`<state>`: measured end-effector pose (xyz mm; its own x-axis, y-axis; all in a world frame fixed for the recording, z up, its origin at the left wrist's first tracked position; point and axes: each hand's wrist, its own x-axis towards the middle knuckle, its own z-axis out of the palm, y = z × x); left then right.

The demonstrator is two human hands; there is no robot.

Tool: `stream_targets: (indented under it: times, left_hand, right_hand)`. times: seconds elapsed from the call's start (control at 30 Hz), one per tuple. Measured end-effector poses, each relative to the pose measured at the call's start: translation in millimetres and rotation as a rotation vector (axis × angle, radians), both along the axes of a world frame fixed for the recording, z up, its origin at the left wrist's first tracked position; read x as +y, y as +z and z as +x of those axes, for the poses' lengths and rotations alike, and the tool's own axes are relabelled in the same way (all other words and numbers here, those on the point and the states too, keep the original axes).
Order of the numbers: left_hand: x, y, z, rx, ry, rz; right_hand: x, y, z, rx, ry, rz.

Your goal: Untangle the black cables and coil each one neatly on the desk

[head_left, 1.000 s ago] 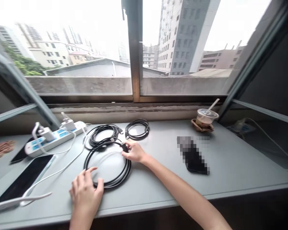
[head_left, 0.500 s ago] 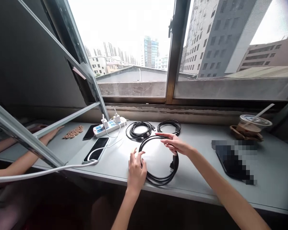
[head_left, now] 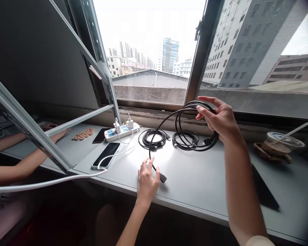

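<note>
Raised above the desk, my right hand (head_left: 218, 118) grips a loosely looped black cable (head_left: 178, 124) between thumb and fingers. One length of this cable runs down to my left hand (head_left: 147, 179), low at the desk's front edge. Its curled fingers are at the cable, with the thumb a little apart; the exact contact is partly hidden. Just right of that thumb is the cable's black plug (head_left: 163, 178). Another plug (head_left: 207, 141) hangs with the loops. Behind lie two coiled black cables, a left coil (head_left: 154, 139) and a right coil (head_left: 186, 140), the latter partly behind the raised loops.
At left are a white power strip (head_left: 122, 132) with chargers, a phone (head_left: 106, 155) on a white cord, a dark phone (head_left: 99, 135) and small brown pieces (head_left: 82, 134). A metal frame (head_left: 36, 126) separates another person's arm (head_left: 28, 167). A cup (head_left: 279, 143) and black flat object (head_left: 264, 188) are right.
My right hand has lifted the black cable's loops up and to the right, off the desk. One end now stretches down to my left hand, which has barely moved. The view has shifted slightly.
</note>
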<state>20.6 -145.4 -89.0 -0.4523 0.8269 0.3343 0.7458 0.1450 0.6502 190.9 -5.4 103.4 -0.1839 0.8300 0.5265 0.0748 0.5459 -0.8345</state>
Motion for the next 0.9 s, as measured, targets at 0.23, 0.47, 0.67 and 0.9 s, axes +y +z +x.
stream_targets:
  times: [0.23,0.47,0.67,0.9]
  left_hand:
    - [2.4,1.0,1.4,0.026,0.036,-0.019]
    - [3.0,3.0,4.2,0.073,0.006,-0.057]
    - [-0.9,0.3,4.4,0.142,0.018,-0.041]
    - [7.5,-17.2,-1.3,0.169,0.149,0.111]
  right_hand:
    - [18.4,-2.8,19.3,0.013,-0.134,-0.008]
    - [5.5,6.0,60.4,0.079,-0.282,0.035]
    - [-1.1,10.5,65.2,0.181,-0.317,0.040]
    - [-4.2,12.0,71.6,0.236,-0.319,0.013]
